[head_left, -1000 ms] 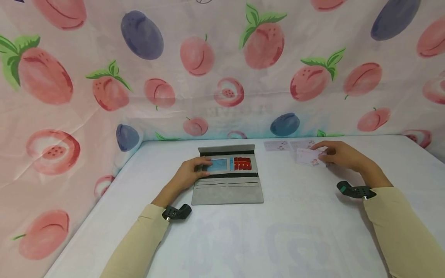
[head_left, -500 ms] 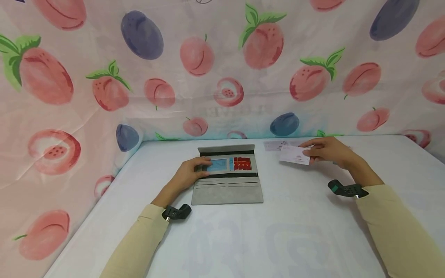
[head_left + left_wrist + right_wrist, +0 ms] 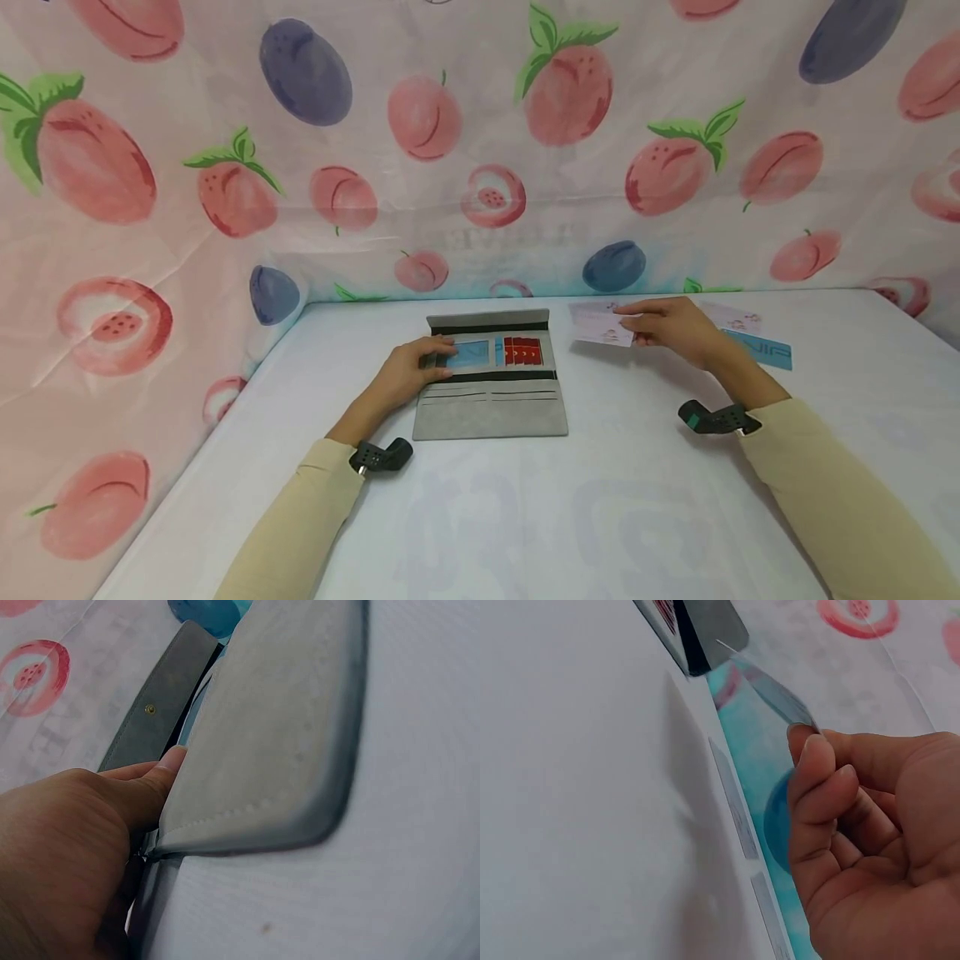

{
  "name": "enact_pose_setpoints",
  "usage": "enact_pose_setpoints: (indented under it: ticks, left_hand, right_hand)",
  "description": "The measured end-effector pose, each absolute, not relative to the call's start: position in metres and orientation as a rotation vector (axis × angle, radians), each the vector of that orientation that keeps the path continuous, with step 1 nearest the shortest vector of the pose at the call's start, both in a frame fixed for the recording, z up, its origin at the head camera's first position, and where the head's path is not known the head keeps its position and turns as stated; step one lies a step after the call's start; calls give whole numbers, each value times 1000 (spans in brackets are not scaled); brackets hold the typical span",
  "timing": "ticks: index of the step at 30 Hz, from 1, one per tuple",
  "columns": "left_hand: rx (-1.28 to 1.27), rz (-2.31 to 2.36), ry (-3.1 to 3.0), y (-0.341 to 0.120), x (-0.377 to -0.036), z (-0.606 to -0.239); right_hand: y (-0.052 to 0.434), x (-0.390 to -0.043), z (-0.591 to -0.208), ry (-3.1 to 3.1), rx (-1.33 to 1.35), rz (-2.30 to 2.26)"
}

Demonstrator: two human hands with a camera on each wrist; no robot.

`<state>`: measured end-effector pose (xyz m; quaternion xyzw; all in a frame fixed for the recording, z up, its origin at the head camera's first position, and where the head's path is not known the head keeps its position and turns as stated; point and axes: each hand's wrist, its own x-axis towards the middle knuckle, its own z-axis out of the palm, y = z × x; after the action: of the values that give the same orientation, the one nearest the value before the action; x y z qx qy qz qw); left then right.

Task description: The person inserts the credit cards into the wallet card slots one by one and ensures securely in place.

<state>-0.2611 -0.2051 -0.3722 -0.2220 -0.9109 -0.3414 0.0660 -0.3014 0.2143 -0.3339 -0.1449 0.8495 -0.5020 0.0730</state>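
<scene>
- Pinching a pale card (image 3: 603, 327) in the air just right of the wallet, the right hand (image 3: 671, 327) grips only its edge.
- Pressing flat, the left hand (image 3: 408, 372) steadies the open grey wallet (image 3: 491, 392) on the table (image 3: 600, 500).
- Such a thin pinch could let the card twist or drop.

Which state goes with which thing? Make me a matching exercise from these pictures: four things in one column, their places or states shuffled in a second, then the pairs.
Things
1. grey wallet
2. pale card
3. blue card
4. red card

Places or states
A. lies flat on the table, behind the right hand's wrist
B. tucked in a slot of the wallet, on its right side
C. pinched in the right hand, lifted off the table
D. lies open on the table, with the left hand pressing on its left side

Pairs: 1-D, 2-C, 3-A, 4-B
</scene>
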Motion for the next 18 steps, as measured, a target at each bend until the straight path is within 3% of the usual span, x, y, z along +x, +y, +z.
enact_pose_setpoints:
  ticks: [18]
  left_hand:
    - [-657,-1020,-2760,-204,-261,-371]
  right_hand:
    - [176,-297,-344,2575,-375,-1470]
